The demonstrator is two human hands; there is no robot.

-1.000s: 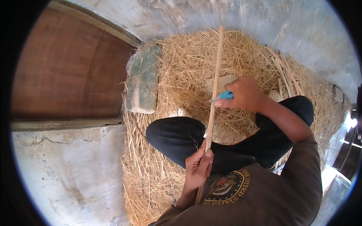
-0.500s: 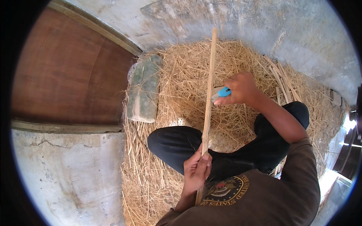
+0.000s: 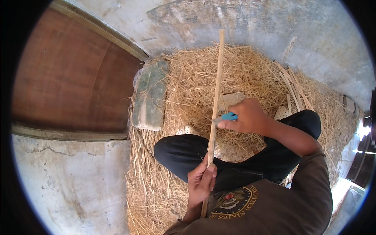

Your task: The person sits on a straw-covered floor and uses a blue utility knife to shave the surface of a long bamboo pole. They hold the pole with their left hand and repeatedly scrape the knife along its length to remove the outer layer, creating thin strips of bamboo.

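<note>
My left hand (image 3: 201,183) is closed around the lower part of a long, thin wooden strip (image 3: 218,78), which points up and away from me past my knees. In my right hand (image 3: 250,116) is a blue-handled utility knife (image 3: 229,116), gripped in the fist. The knife's blade end meets the strip's right edge, roughly midway along its length. The strip's lower end runs past my left wrist beside my shirt. Fingers of the right hand hide most of the knife's handle.
Shavings and thin slivers (image 3: 192,74) cover the floor around my crossed legs. A greenish stone block (image 3: 150,96) lies at left, near a brown wooden panel (image 3: 74,74). A flat pale block (image 3: 230,100) sits beyond my right hand. Several wooden strips (image 3: 293,88) lean by the far wall (image 3: 266,31).
My right hand has drawn the knife downward and nearer to me along the strip. The left hand has shifted slightly down, still holding it. The pale block has come into fuller view.
</note>
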